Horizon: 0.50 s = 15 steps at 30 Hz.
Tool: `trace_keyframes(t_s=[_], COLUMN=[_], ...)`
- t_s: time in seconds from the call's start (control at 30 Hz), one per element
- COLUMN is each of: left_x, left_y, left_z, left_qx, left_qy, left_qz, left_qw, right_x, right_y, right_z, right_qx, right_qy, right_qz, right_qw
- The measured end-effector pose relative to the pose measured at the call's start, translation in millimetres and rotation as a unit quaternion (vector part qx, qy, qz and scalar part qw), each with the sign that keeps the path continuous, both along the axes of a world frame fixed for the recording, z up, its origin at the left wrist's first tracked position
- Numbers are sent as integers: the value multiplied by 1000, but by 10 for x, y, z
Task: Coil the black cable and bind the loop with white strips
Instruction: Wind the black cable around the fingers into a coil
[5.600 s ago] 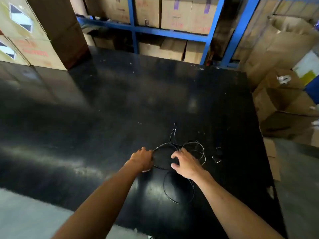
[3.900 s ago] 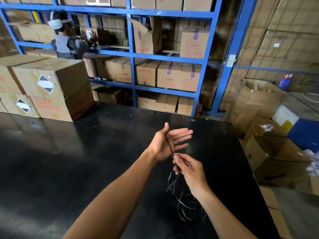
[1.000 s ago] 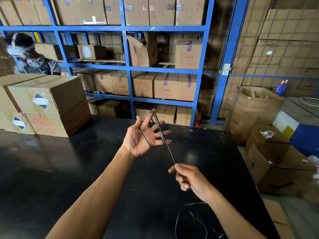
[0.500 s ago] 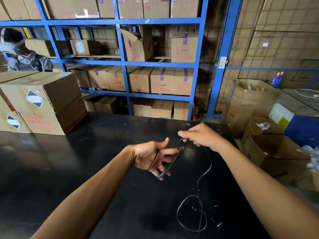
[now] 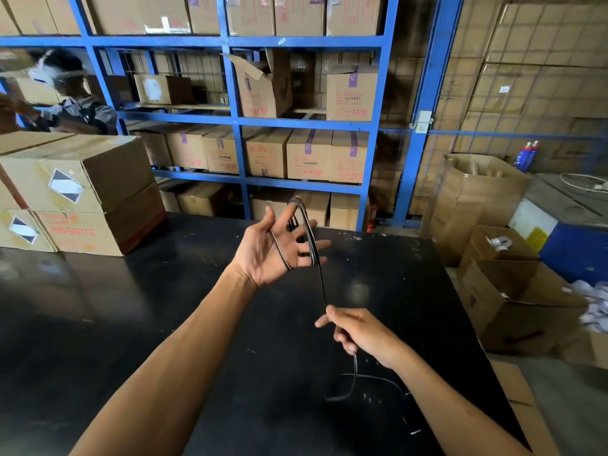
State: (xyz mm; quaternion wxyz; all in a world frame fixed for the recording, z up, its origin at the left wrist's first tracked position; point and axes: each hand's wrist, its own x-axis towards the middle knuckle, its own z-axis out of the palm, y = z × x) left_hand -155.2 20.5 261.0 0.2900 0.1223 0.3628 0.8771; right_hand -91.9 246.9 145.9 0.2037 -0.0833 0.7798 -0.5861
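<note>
Standing beside the counter point(image 5: 138, 324), noted the left hand point(image 5: 273, 248) raised palm-up with fingers splayed wide, several turns of the black cable point(image 5: 311, 240) looped over them as a former. From the loops a single strand ran down, fairly taut, to the right hand point(image 5: 358, 334), which was closed around the cable in a loose fist. Below that fist the free tail curved onto the counter surface.

No white strips could be made out with certainty; a few pale flecks lay on the counter near the tail, too small to identify.

Risks, as judged: the turns sat high toward the fingertips, so any relaxing of the spread fingers could let them slide off and spring apart. Excess pull from the right hand might drag loops off likewise. The slack tail could kink while being drawn in.
</note>
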Motion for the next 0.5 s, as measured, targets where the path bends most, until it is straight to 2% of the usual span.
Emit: trace_keyframes(t_s=[0.1,0.17,0.3,0.43,0.5], left_x=[80,167,277,290,269], left_y=[25,57,140,170,170], left_z=[118,146,104,-56,-167], left_qx=[3,-10,-124,-266,-339], left_qy=[31,45,95,64,42], left_qz=[-111,-203,-352,-391,-352], left_qw=[993,978,923,879,871], right_x=[-122,-257,-518,-683,-705], right_y=[91,169,349,521,568], right_z=[60,218,739,1284,1473], right_qx=[74,137,289,385,382], right_qy=[33,97,184,275,288], right_qz=[-61,-72,-23,53,44], right_qw=[995,983,939,880,877])
